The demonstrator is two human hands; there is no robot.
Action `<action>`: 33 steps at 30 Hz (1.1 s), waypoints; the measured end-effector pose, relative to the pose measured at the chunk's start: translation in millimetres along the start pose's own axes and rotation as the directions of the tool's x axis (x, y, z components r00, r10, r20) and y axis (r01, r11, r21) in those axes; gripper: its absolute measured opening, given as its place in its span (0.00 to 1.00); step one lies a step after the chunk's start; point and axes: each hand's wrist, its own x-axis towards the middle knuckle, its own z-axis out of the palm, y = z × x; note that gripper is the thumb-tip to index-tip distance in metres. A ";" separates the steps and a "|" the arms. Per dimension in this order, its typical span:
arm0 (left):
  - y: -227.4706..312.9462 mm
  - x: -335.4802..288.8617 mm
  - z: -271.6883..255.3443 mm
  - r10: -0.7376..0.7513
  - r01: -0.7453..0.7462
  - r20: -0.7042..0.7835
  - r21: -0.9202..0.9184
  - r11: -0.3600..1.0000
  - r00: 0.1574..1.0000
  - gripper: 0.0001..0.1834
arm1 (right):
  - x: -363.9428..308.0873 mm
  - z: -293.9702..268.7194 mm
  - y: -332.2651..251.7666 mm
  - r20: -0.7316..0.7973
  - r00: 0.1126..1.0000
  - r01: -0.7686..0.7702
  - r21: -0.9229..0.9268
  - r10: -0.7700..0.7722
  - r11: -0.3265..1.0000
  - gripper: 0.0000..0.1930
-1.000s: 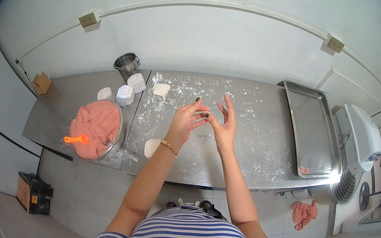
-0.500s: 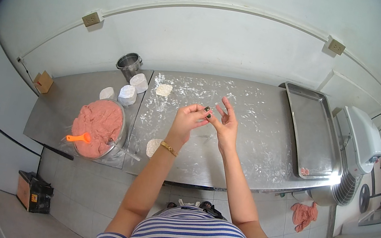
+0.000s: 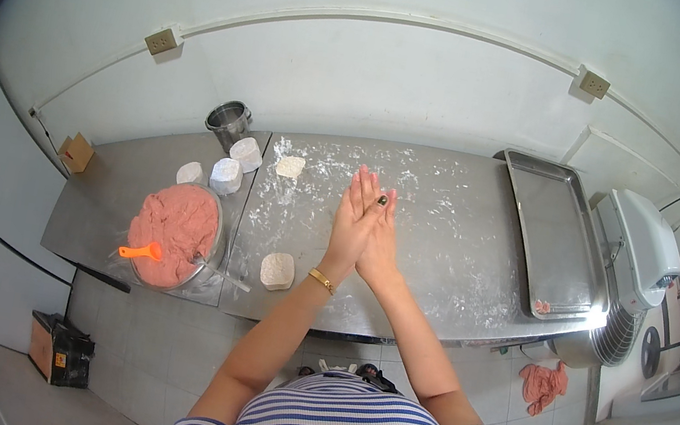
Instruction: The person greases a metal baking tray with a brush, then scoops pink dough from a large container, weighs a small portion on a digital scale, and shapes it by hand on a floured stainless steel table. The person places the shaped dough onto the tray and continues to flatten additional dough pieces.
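Note:
Above the middle of the floured steel table, my left hand [image 3: 350,225] and my right hand [image 3: 382,241] are pressed palm to palm. Fingers on both are stretched out flat, pointing away from me. The space between the palms is hidden, so I cannot tell if anything is in it. To their left, a white floured stack of round wrappers [image 3: 277,271] lies near the front edge. Farther back sits a smaller whitish piece [image 3: 289,167]. A bowl [image 3: 221,234] of pink ground filling [image 3: 176,222] stands at the left, with an orange-handled tool [image 3: 142,251] in it.
Behind the bowl are several white floured stacks [image 3: 226,176] and a metal canister [image 3: 228,118]. A large metal tray [image 3: 524,246] lies at the right, beside a white mixer [image 3: 632,250]. On the floor lie a pink cloth [image 3: 543,387] and a black-and-orange box [image 3: 60,351].
My hands were apart at the palms, with fingertips meeting; now the palms are pressed together. The front stack of wrappers, partly covered by my left wrist before, shows fully.

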 end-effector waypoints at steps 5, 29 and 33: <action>3.5 11.2 -6.5 0.087 -0.037 -0.085 0.472 0.881 0.993 0.17 | -8.6 3.1 7.6 0.152 0.984 0.094 -0.029 -0.088 0.995 0.32; 38.2 4.4 -5.9 -0.142 0.275 0.422 -0.272 0.922 0.895 0.37 | 15.9 43.3 67.0 0.184 0.765 -0.535 0.715 0.617 0.450 0.30; 22.8 1.4 -4.7 0.310 -0.648 0.579 0.582 0.491 0.754 0.34 | 10.9 28.4 61.1 0.413 0.763 -0.356 0.911 0.497 -0.209 0.31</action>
